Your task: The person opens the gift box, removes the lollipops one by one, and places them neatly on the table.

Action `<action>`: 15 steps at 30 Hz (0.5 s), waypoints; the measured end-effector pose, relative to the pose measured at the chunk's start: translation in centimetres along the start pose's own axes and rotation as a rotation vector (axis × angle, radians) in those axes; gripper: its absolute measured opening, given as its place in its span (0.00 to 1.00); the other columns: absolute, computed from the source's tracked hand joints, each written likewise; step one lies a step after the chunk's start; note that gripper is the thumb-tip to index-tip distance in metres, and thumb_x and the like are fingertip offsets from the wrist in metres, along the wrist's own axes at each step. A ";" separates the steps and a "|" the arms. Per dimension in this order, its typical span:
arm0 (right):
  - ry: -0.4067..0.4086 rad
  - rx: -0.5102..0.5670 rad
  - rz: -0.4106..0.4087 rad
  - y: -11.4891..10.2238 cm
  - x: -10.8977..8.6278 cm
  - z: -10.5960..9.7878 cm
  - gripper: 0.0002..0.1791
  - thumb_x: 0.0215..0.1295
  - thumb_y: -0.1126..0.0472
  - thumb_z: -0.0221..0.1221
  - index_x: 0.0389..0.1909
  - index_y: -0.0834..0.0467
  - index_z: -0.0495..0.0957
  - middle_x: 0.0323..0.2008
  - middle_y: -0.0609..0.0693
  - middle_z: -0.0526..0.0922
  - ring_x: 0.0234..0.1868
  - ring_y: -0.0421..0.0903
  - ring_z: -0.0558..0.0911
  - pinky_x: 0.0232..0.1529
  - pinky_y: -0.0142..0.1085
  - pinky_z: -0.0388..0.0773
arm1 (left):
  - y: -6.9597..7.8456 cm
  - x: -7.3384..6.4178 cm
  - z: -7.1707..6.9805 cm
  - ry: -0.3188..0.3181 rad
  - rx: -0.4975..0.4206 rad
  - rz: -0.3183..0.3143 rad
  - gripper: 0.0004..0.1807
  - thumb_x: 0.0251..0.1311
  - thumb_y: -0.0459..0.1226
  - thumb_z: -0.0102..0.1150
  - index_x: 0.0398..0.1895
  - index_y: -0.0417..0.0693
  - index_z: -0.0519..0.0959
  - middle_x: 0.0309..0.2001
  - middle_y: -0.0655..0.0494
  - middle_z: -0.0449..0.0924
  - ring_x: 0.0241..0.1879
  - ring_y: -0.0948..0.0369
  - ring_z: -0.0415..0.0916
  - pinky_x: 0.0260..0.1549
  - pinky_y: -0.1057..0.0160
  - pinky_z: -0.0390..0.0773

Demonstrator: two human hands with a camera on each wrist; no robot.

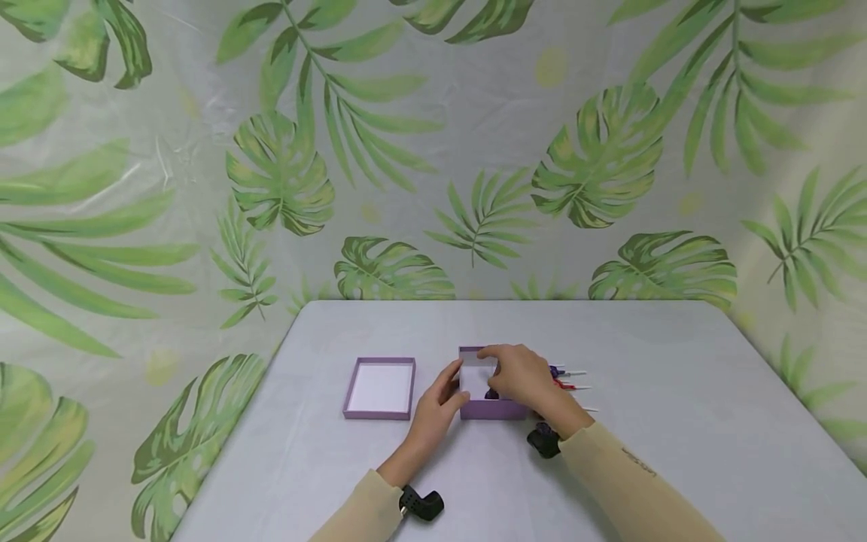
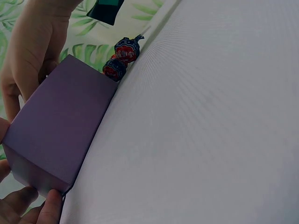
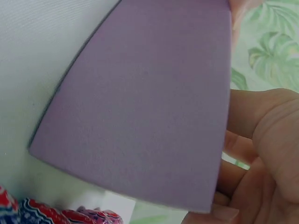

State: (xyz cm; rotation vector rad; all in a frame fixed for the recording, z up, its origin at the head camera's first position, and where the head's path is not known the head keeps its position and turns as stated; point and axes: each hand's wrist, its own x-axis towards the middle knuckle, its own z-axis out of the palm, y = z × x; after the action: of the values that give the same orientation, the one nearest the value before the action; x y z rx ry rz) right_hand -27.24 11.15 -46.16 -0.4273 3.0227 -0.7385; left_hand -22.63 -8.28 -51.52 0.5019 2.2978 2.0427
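Note:
An open purple box [image 1: 494, 409] with a white inside stands on the table. My left hand [image 1: 433, 410] grips its near left corner, thumb at the corner and bent fingers against the left wall. My right hand [image 1: 524, 373] reaches over the right side, with its fingers inside the box behind the purple wall in the right wrist view. Just below those fingers shows a dark wrapped sweet [image 1: 491, 394]; whether they pinch it is hidden. Several wrapped lollipops [image 2: 120, 58] lie to the right of the box, partly behind the right hand.
A shallow purple lid [image 1: 378, 414], white inside, lies to the left of the box. White lollipop sticks [image 1: 577, 373] point right from beside the box. The white-covered table [image 1: 677, 421] meets a leaf-patterned cloth [image 1: 474, 150] behind it.

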 end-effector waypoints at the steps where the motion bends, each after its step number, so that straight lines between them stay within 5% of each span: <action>1: 0.005 0.008 -0.007 0.0 0.0 -0.1 0.22 0.53 0.65 0.68 0.51 0.49 0.85 0.21 0.38 0.79 0.22 0.40 0.77 0.19 0.36 0.72 | 0.4 -0.1 0.0 -0.001 -0.001 0.003 0.32 0.70 0.33 0.55 0.76 0.52 0.64 0.75 0.46 0.60 0.70 0.42 0.63 0.68 0.49 0.66; 5: 0.031 0.019 -0.037 0.1 -0.2 -0.4 0.06 0.56 0.62 0.70 0.34 0.49 0.86 0.24 0.40 0.80 0.24 0.40 0.76 0.22 0.36 0.73 | 0.7 -0.2 -0.1 0.001 -0.008 0.016 0.32 0.70 0.34 0.55 0.76 0.52 0.64 0.75 0.44 0.61 0.70 0.41 0.63 0.68 0.48 0.65; 8: 0.052 0.018 -0.054 0.3 -0.3 -0.5 0.06 0.57 0.61 0.71 0.26 0.47 0.84 0.24 0.40 0.79 0.25 0.41 0.76 0.24 0.36 0.74 | 0.6 -0.2 -0.1 0.000 -0.009 0.019 0.32 0.70 0.33 0.55 0.76 0.52 0.64 0.75 0.44 0.61 0.70 0.41 0.63 0.69 0.48 0.64; 15: 0.085 0.022 -0.073 0.4 -0.5 -0.9 0.02 0.59 0.62 0.69 0.30 0.52 0.89 0.29 0.41 0.84 0.29 0.39 0.79 0.30 0.37 0.78 | 0.8 -0.2 0.0 0.010 -0.010 0.012 0.32 0.69 0.33 0.56 0.76 0.54 0.65 0.75 0.45 0.61 0.70 0.41 0.63 0.69 0.49 0.64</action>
State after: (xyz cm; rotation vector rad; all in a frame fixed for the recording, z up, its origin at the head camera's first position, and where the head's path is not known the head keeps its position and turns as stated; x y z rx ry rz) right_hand -26.91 12.10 -45.56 -0.5216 3.0888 -0.8141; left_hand -22.24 -8.29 -50.84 0.5074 2.2946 2.0655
